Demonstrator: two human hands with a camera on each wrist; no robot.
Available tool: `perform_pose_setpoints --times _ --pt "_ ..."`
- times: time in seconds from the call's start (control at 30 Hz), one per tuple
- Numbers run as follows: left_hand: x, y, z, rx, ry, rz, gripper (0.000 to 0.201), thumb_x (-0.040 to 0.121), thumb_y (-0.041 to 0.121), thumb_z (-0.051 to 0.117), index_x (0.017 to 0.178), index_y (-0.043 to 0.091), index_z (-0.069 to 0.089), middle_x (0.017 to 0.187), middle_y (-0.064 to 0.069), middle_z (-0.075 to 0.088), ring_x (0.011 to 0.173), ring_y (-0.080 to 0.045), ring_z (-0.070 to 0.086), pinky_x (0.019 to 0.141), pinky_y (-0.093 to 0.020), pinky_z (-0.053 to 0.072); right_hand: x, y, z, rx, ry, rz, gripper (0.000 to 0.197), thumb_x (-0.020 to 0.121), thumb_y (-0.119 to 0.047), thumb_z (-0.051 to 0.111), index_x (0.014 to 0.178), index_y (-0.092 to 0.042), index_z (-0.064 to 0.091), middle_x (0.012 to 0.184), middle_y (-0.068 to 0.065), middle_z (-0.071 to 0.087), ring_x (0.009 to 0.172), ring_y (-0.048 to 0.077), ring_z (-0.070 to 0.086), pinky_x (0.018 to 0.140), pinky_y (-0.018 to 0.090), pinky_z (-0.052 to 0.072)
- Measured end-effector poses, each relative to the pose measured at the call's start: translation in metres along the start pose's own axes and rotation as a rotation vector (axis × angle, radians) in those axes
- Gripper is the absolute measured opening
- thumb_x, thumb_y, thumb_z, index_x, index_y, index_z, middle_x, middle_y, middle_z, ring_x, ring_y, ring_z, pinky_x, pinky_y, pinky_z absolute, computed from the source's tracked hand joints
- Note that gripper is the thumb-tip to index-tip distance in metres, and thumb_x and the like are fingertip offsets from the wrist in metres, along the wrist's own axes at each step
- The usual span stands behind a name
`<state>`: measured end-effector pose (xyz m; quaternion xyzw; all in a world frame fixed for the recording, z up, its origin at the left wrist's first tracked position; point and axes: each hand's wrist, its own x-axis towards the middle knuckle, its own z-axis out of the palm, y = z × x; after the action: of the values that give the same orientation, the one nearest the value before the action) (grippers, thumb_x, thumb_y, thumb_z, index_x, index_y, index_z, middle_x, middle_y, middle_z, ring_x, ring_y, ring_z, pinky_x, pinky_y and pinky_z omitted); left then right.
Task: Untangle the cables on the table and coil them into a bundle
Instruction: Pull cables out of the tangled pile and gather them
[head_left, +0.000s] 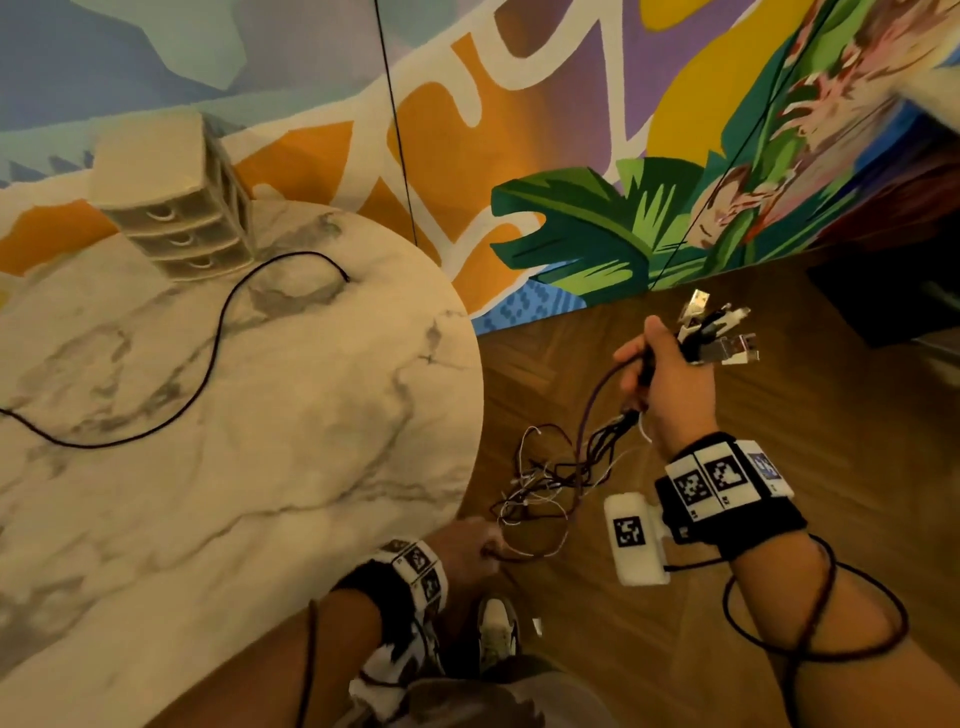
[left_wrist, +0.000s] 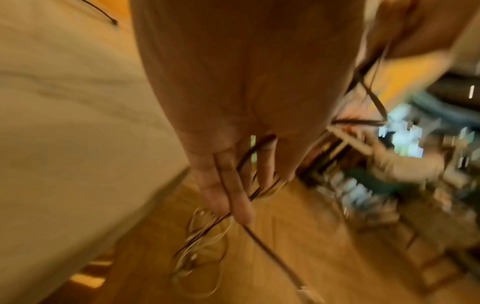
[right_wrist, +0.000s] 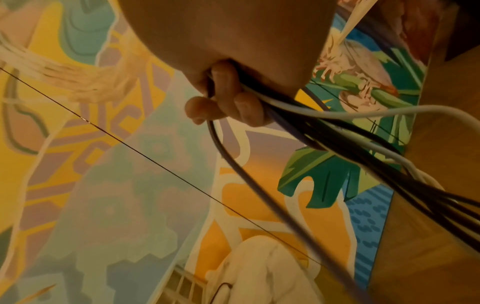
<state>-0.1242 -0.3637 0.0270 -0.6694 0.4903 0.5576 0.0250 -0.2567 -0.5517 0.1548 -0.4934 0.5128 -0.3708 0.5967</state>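
Observation:
My right hand (head_left: 670, 374) is raised over the floor, right of the table, and grips a bunch of black and white cables (right_wrist: 337, 131) just below their plugs (head_left: 719, 332), which stick out above the fist. The cables hang down into a tangle of loops (head_left: 545, 483) beside the table's edge. My left hand (head_left: 470, 551), lower and at the table's rim, holds several thin strands of that tangle (left_wrist: 205, 232) between its fingers (left_wrist: 236, 195). One dark cable (head_left: 208, 353) lies alone in a long curve on the marble table (head_left: 311, 415).
A small beige three-drawer organiser (head_left: 176, 208) stands at the table's far side. A painted mural wall (head_left: 571, 156) runs behind, with a thin black cord (head_left: 400, 145) hanging down it. Wood flooring (head_left: 779, 405) lies to the right, and a shoe (head_left: 496, 629) shows below my left hand.

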Motion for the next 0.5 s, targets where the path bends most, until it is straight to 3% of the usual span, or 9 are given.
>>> perform_pose_setpoints --times 0.07,0.13,0.17,0.23,0.3,0.33,0.4,0.5 --pt "0.005 0.001 0.012 0.214 -0.092 -0.043 0.054 0.089 0.017 0.054 0.140 0.015 0.037 0.140 -0.013 0.037 0.125 -0.031 0.045 0.104 -0.037 0.038 -0.002 0.004 -0.012 -0.042 -0.013 0.016 0.053 0.097 -0.040 0.046 0.051 -0.020 0.063 0.041 -0.003 0.049 0.038 0.014 0.039 0.046 0.029 0.029" --pt "0.002 0.021 0.006 0.219 -0.032 0.014 0.061 0.090 0.022 0.053 0.146 0.020 0.028 0.150 -0.010 0.024 0.130 -0.030 0.040 0.106 -0.038 0.036 -0.007 0.008 -0.020 -0.068 -0.043 0.027 0.053 0.097 -0.040 0.046 0.051 -0.019 0.063 0.041 -0.002 0.049 0.038 0.014 0.038 0.046 0.029 0.029" --pt "-0.005 0.039 -0.004 0.152 0.058 0.060 0.060 0.091 0.025 0.054 0.145 0.022 0.029 0.150 -0.007 0.026 0.128 -0.028 0.043 0.104 -0.038 0.039 -0.010 0.009 -0.020 -0.078 -0.058 0.031 0.053 0.097 -0.039 0.046 0.052 -0.018 0.063 0.040 -0.002 0.049 0.037 0.014 0.038 0.046 0.029 0.028" --pt "-0.020 0.079 -0.030 -0.134 0.320 0.219 0.050 0.092 0.025 0.056 0.139 0.020 0.039 0.140 -0.009 0.044 0.115 -0.025 0.055 0.097 -0.041 0.047 -0.014 0.009 -0.020 -0.103 -0.089 0.030 0.052 0.098 -0.038 0.045 0.053 -0.017 0.062 0.041 0.000 0.049 0.035 0.013 0.039 0.045 0.028 0.029" --pt "-0.034 0.118 -0.061 -0.490 0.425 0.382 0.044 0.090 0.026 0.060 0.131 0.022 0.046 0.124 -0.002 0.057 0.102 -0.023 0.063 0.087 -0.039 0.054 -0.017 0.006 -0.017 -0.104 -0.115 0.038 0.050 0.098 -0.036 0.045 0.055 -0.017 0.062 0.042 0.000 0.049 0.037 0.013 0.039 0.044 0.026 0.029" --pt "-0.037 0.132 -0.076 -0.525 0.415 0.454 0.043 0.089 0.028 0.061 0.129 0.024 0.046 0.118 0.004 0.059 0.099 -0.019 0.064 0.083 -0.032 0.056 -0.018 0.004 -0.017 -0.096 -0.125 0.043 0.050 0.098 -0.035 0.046 0.054 -0.018 0.062 0.042 0.000 0.049 0.038 0.014 0.039 0.045 0.026 0.029" --pt "-0.039 0.147 -0.099 -0.390 0.379 0.553 0.028 0.090 0.017 0.059 0.117 0.023 0.052 0.101 0.006 0.062 0.086 -0.017 0.065 0.069 -0.022 0.055 -0.018 -0.002 -0.017 -0.075 -0.145 0.039 0.049 0.097 -0.035 0.047 0.055 -0.018 0.063 0.043 0.000 0.049 0.041 0.016 0.038 0.047 0.027 0.029" --pt "-0.035 0.150 -0.117 -0.268 0.481 0.579 0.015 0.093 0.008 0.050 0.095 0.021 0.058 0.075 0.001 0.060 0.059 -0.013 0.058 0.053 -0.023 0.050 -0.015 -0.011 -0.022 -0.080 -0.206 -0.014 0.043 0.096 -0.042 0.046 0.070 -0.016 0.069 0.047 0.003 0.053 0.040 0.018 0.036 0.044 0.026 0.026"
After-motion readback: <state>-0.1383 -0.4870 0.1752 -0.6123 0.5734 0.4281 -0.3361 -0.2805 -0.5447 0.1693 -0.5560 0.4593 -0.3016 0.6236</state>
